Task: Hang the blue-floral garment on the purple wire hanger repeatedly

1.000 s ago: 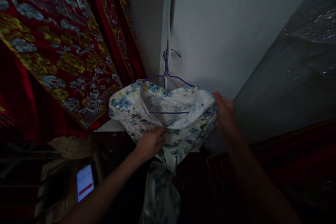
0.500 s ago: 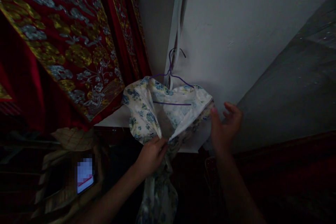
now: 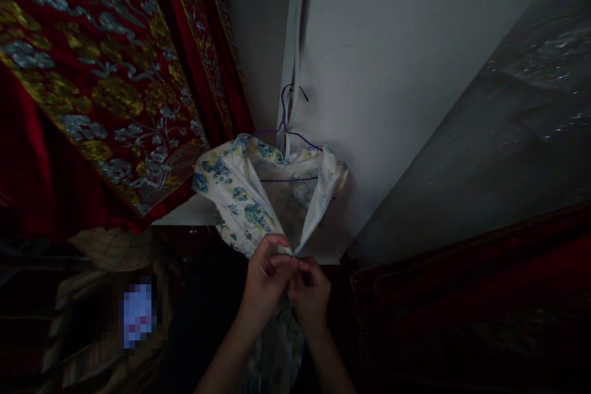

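Note:
A white dress [image 3: 242,200] with blue and yellow flowers hangs from a thin purple hanger [image 3: 283,128] in front of me. Its neck opening spreads in a deep V. At the lower point of the V, my left hand [image 3: 265,280] pinches the cloth edge. My right hand [image 3: 310,295] meets it there, fingers closed on the same spot from the right. A tiny bright speck shows between the fingertips; whether it is a zip pull I cannot tell. Below the hands the dress trails down, dim and partly covered by my forearms.
Red cloth [image 3: 115,80] embroidered in gold and silver hangs on the left. A white strap [image 3: 293,31] runs down the pale wall [image 3: 392,55] to the hanger. Lower left, a lit phone screen [image 3: 137,314] lies in a wooden-looking frame. Greyish plastic sheeting [image 3: 484,123] covers the right side.
My right hand has come in from the right, where it was open, to close on the dress beside my left hand. The right shoulder of the dress has swung inward. The view has shifted slightly.

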Demonstrator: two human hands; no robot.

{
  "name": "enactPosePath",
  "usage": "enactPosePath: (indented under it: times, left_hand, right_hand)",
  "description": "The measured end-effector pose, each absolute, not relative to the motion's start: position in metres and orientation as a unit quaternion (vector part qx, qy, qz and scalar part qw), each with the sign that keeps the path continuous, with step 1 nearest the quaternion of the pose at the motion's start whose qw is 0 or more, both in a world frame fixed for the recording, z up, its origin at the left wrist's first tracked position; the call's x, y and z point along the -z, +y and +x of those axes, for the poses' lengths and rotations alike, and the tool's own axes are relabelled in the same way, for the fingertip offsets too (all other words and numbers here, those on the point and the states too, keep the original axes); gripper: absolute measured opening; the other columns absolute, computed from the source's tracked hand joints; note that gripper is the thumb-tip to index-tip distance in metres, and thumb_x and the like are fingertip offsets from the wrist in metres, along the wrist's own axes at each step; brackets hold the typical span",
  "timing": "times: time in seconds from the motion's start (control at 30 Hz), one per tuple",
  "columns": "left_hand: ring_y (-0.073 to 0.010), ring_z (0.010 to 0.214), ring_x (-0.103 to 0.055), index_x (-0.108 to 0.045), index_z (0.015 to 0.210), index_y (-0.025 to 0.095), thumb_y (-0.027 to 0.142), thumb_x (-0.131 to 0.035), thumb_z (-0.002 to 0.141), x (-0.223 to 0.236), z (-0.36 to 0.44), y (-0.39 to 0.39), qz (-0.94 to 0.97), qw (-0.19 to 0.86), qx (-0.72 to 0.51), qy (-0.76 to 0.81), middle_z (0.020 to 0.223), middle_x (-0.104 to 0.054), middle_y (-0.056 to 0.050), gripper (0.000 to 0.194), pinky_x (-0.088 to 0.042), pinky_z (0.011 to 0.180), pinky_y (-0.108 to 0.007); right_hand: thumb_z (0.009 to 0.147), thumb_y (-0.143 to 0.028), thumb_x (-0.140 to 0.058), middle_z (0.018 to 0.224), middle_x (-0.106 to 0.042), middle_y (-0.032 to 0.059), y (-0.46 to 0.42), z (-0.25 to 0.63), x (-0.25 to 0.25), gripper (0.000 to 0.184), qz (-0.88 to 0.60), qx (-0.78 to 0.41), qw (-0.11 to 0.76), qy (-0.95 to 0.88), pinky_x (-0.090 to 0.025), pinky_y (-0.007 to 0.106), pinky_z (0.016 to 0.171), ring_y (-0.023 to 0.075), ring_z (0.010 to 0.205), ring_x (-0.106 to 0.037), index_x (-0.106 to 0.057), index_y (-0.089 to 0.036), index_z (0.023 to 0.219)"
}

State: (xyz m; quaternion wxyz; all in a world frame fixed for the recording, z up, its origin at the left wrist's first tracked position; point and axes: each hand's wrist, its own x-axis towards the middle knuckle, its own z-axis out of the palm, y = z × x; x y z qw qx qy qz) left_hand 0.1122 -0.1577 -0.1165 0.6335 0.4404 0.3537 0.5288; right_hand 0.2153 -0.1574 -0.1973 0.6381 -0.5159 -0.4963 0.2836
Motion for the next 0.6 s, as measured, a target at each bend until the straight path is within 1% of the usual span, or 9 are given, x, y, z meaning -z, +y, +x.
enactPosePath:
  times: [0.07,0.17,0.23,0.3,0.4,0.43,0.5,0.53,0.6]
  left_hand:
    - [-0.0068,0.035,-0.046,-0.039,0.089,0.025,0.036,-0.080,0.074,0.095,0.112,-0.140,0.402,0.632,-0.567,0.343,0.069,-0.073,0.003,0.045,-0.030,0.040,-0.017]
    - [-0.0045,0.034,-0.044,-0.033,0.083,0.024,0.027,-0.079,0.073,0.042,0.109,-0.105,0.411,0.591,-0.621,0.310,0.066,-0.071,0.005,0.047,-0.025,0.039,-0.015]
    - [-0.0046,0.036,-0.047,-0.033,0.082,0.024,0.023,-0.077,0.073,0.001,0.108,-0.084,0.444,0.566,-0.640,0.269,0.064,-0.069,0.006,0.045,-0.025,0.039,-0.014]
    - [-0.0063,0.039,-0.052,-0.033,0.082,0.025,0.020,-0.075,0.072,-0.031,0.106,-0.071,0.473,0.531,-0.663,0.233,0.060,-0.067,0.008,0.044,-0.026,0.039,-0.014]
    - [-0.0082,0.040,-0.056,-0.032,0.084,0.025,0.020,-0.072,0.074,-0.051,0.103,-0.066,0.529,0.488,-0.662,0.210,0.062,-0.068,0.008,0.042,-0.029,0.039,-0.015]
    - [-0.0083,0.039,-0.056,-0.032,0.085,0.025,0.021,-0.071,0.076,-0.049,0.103,-0.067,0.549,0.481,-0.650,0.209,0.065,-0.069,0.008,0.040,-0.031,0.039,-0.016]
    - [-0.0073,0.037,-0.054,-0.032,0.086,0.025,0.023,-0.069,0.080,-0.039,0.104,-0.071,0.580,0.473,-0.629,0.210,0.067,-0.070,0.007,0.037,-0.034,0.039,-0.017]
    - [-0.0065,0.037,-0.052,-0.033,0.087,0.025,0.024,-0.067,0.083,-0.031,0.104,-0.072,0.588,0.472,-0.622,0.212,0.066,-0.069,0.008,0.035,-0.034,0.038,-0.017]
    - [-0.0047,0.036,-0.047,-0.034,0.087,0.025,0.025,-0.066,0.086,-0.018,0.106,-0.074,0.594,0.472,-0.615,0.216,0.064,-0.065,0.009,0.032,-0.032,0.037,-0.015]
  right_hand:
    - [0.088,-0.044,-0.064,0.067,-0.066,0.0014,-0.152,0.215,0.204,0.029,-0.519,-0.290,0.631,-0.498,-0.052,0.029,0.062,0.0177,0.063,-0.062,-0.064,-0.019,0.073]
    - [0.086,-0.048,-0.066,0.061,-0.062,-0.0001,-0.141,0.213,0.223,0.034,-0.533,-0.278,0.624,-0.499,-0.049,0.028,0.057,0.0168,0.058,-0.059,-0.063,-0.019,0.068]
    - [0.086,-0.049,-0.066,0.060,-0.061,-0.0005,-0.134,0.214,0.235,0.036,-0.542,-0.254,0.623,-0.504,-0.049,0.028,0.057,0.0170,0.058,-0.059,-0.063,-0.019,0.067]
    - [0.086,-0.050,-0.066,0.061,-0.063,-0.0001,-0.127,0.218,0.241,0.037,-0.537,-0.240,0.618,-0.522,-0.051,0.029,0.059,0.0180,0.060,-0.060,-0.064,-0.020,0.066]
    - [0.085,-0.049,-0.069,0.070,-0.068,0.0028,-0.121,0.228,0.231,0.033,-0.517,-0.257,0.610,-0.543,-0.055,0.030,0.063,0.0198,0.066,-0.066,-0.067,-0.019,0.072]
    - [0.085,-0.048,-0.070,0.076,-0.071,0.0045,-0.119,0.232,0.221,0.031,-0.508,-0.266,0.611,-0.545,-0.056,0.031,0.066,0.0205,0.071,-0.068,-0.070,-0.019,0.078]
    - [0.087,-0.044,-0.069,0.091,-0.075,0.0079,-0.115,0.240,0.188,0.028,-0.483,-0.278,0.622,-0.550,-0.058,0.032,0.074,0.0215,0.082,-0.071,-0.072,-0.018,0.097]
    - [0.090,-0.042,-0.068,0.096,-0.075,0.0086,-0.111,0.243,0.167,0.031,-0.463,-0.280,0.631,-0.557,-0.057,0.033,0.077,0.0214,0.087,-0.071,-0.070,-0.019,0.111]
    - [0.095,-0.040,-0.063,0.098,-0.073,0.0082,-0.100,0.248,0.118,0.043,-0.400,-0.259,0.664,-0.576,-0.056,0.031,0.072,0.0192,0.084,-0.069,-0.060,-0.021,0.133]
